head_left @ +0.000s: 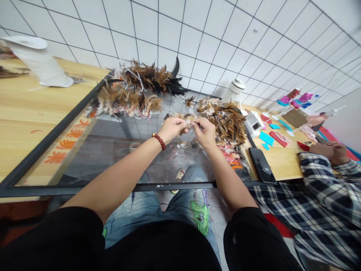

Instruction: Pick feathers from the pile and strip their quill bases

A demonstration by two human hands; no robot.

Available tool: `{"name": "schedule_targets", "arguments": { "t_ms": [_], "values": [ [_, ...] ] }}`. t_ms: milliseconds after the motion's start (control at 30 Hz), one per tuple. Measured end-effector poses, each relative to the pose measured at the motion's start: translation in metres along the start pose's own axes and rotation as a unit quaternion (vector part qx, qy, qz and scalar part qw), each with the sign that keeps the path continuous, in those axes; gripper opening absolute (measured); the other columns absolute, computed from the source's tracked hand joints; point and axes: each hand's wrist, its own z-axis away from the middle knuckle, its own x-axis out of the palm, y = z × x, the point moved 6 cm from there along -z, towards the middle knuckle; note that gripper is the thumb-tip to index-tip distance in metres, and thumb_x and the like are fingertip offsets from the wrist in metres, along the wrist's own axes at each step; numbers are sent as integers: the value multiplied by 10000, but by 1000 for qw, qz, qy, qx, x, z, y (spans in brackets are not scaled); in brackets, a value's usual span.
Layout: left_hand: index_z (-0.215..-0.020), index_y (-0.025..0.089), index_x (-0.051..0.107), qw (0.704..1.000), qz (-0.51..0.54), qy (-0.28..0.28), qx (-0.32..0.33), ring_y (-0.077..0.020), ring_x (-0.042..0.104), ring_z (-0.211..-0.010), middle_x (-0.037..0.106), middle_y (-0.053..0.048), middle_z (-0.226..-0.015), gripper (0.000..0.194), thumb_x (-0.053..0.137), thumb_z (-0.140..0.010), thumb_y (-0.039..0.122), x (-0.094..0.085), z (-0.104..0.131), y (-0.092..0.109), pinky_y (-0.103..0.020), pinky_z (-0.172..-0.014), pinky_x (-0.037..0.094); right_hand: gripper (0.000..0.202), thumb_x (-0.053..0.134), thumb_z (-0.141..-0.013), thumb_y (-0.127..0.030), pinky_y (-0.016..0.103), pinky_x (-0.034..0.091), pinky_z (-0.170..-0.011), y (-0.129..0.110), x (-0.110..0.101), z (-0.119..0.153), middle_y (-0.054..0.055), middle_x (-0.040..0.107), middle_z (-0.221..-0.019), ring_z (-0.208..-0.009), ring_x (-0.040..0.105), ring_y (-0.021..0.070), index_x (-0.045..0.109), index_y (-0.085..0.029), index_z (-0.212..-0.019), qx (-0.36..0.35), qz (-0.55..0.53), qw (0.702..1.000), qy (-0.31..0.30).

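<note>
Above the dark-framed glass panel (113,150), my left hand (172,130) and my right hand (205,132) meet, with fingertips pinched together. Between them is a small tuft of pale feathers (187,122), partly covered by my fingers. A beaded bracelet (159,140) circles my left wrist. Just right of my right hand lies a heap of brown feathers (225,118). Beyond my left hand are a tan feather bunch (126,99) with pinkish ends and a darker brown-black one (152,77). Feather scraps lie on the glass below my hands.
A white roll (42,62) stands at the far left. On the right are a phone (261,165), a small white device (253,122), a white bottle (234,89) and blue and red pieces (266,138). Beside me sits a person in a plaid sleeve (318,169).
</note>
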Motion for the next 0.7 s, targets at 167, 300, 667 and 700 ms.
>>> {"name": "schedule_targets", "arguments": {
  "t_ms": [167,300,667,700],
  "values": [
    [-528,130,644,1000,10,-16,3,-74,490,-451,613,-44,-499,209,729,-689,232,1,-3,-5,-191,-490,408,241,524,-881,-388,346,477,-886,0,1,0,53,706,-912,-916,636,206,716,-243,-864,8,-15,1000,-7],
    [-523,131,634,1000,5,-27,-2,-78,511,-470,590,-31,-480,213,704,-714,195,2,-2,-5,-193,-530,439,211,603,-824,-403,352,486,-874,5,3,0,50,708,-896,-894,638,203,727,-232,-821,44,-100,994,13],
    [-518,132,564,990,93,-91,-48,-95,527,-453,555,-37,-489,295,737,-710,273,9,5,3,-181,-420,357,410,749,-645,-466,284,489,-676,21,20,-1,3,661,-767,-634,532,107,721,-215,-969,205,-368,906,-44],
    [-516,131,562,990,93,-95,-50,-95,529,-455,553,-36,-489,300,740,-708,278,9,5,3,-182,-424,360,401,746,-648,-467,279,484,-670,21,19,0,0,656,-762,-631,526,104,723,-217,-961,208,-372,903,-50]
  ]
}}
